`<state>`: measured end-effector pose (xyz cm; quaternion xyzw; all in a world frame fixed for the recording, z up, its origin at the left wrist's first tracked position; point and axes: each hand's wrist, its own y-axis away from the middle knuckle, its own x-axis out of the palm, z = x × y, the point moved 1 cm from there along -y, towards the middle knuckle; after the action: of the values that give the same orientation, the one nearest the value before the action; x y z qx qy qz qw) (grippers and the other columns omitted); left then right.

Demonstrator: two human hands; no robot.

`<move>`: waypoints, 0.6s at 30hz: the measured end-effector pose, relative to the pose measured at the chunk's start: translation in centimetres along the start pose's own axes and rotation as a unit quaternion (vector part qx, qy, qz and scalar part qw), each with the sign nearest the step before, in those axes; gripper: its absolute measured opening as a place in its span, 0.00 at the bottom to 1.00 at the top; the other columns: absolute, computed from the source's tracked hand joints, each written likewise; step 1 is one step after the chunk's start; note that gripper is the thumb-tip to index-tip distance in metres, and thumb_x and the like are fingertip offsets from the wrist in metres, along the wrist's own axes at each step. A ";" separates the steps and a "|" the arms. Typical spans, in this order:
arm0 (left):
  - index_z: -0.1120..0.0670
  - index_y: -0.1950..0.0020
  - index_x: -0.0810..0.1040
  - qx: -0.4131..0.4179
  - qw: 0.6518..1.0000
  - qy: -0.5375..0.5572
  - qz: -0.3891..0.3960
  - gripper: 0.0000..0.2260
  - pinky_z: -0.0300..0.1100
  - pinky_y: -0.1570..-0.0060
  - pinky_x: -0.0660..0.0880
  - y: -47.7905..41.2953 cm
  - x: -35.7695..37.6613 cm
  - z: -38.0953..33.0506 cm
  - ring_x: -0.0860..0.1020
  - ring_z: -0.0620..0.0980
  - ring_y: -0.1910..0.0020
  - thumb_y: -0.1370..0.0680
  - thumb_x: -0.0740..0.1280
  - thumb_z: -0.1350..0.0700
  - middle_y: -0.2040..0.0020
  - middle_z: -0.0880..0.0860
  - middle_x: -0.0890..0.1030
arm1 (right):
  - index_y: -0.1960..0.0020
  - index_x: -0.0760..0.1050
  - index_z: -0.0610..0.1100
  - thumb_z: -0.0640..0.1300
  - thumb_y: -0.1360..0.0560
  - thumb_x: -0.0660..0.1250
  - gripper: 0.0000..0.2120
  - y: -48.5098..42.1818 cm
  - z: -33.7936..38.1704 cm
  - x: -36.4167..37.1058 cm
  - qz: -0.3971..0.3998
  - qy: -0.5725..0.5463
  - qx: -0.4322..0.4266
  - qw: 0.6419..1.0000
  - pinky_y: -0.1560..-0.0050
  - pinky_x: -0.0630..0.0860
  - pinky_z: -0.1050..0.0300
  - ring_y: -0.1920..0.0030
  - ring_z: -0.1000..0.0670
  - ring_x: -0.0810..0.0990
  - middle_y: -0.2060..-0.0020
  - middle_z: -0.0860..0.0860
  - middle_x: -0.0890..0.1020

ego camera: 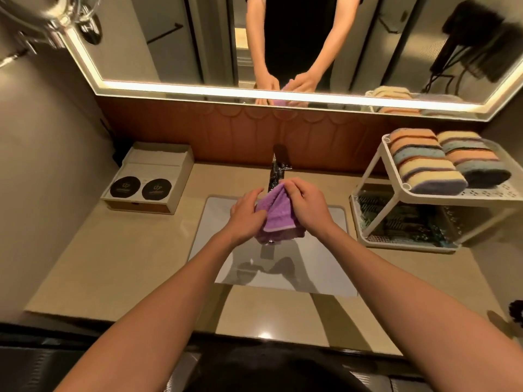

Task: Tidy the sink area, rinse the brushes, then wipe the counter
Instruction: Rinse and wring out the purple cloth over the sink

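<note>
a beige stone counter [127, 258] ran under a wide lit mirror [169, 38], with a brown scalloped panel between them. at the counter's back left corner sat an open cream box [150, 179] with two round black lids [125, 187] along its front edge. in the middle of the counter lay a white rectangular sink [325, 267], and a chrome faucet [276, 172] stood at its back edge.

over the back half of the sink both bare arms reached in. the left hand [247, 216] gripped the left side of a purple cloth [278, 213], fingers curled into the fabric. the cloth hung bunched between the two hands, just in front of the faucet spout and above the basin, its lower folds drooping toward the drain. the right hand [307, 205] pinched the cloth's top corner with thumb and bent fingers, knuckles up.

at the counter's back right corner stood a white two-tier rack [368, 176]. two rolled striped towels [424, 162] lay side by side and touching on its top shelf; dark patterned items [402, 219] filled the lower shelf, too dim to tell apart.
</note>
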<state>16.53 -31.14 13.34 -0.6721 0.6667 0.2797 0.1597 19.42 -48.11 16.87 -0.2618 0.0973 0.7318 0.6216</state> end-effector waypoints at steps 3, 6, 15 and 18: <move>0.40 0.21 0.61 -0.011 0.997 0.069 0.045 0.37 0.60 0.26 0.61 0.1 -0.5 0.1 0.60 0.56 0.22 0.31 0.64 0.49 0.21 0.47 0.63 | 0.54 0.79 0.45 0.47 0.15 0.58 0.14 -0.5 1.0 0.2 -0.022 -0.027 0.015 0.999 0.56 0.74 0.51 0.58 0.49 0.79 0.60 0.50 0.82; 0.43 0.19 0.56 0.000 0.982 0.144 0.119 0.37 0.51 0.27 0.64 0.3 -1.2 -0.3 0.62 0.50 0.23 0.25 0.68 0.53 0.20 0.46 0.60 | 0.55 0.78 0.44 0.47 0.15 0.58 0.15 -0.9 1.8 0.2 -0.043 -0.012 0.014 0.999 0.57 0.73 0.54 0.59 0.51 0.78 0.61 0.50 0.81; 0.34 0.24 0.55 0.041 0.977 0.166 0.125 0.48 0.52 0.37 0.78 -0.3 0.4 -0.8 0.78 0.45 0.36 0.35 0.82 0.45 0.32 0.44 0.76 | 0.59 0.76 0.40 0.48 0.14 0.54 0.21 -2.1 6.5 2.0 -0.096 -0.205 0.101 0.969 0.63 0.74 0.61 0.66 0.55 0.78 0.70 0.55 0.79; 0.39 0.25 0.61 0.065 0.984 0.140 0.089 0.45 0.53 0.38 0.78 -0.6 0.3 -0.2 0.78 0.47 0.36 0.36 0.82 0.49 0.34 0.44 0.77 | 0.62 0.74 0.42 0.51 0.14 0.54 0.23 -2.7 7.0 1.8 -0.119 -0.274 0.143 0.944 0.61 0.75 0.56 0.67 0.53 0.78 0.73 0.54 0.78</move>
<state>17.18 -31.52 13.24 -0.6309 0.7562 0.1523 0.0830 19.97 -42.74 22.37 0.0305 -0.0049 0.6741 0.7380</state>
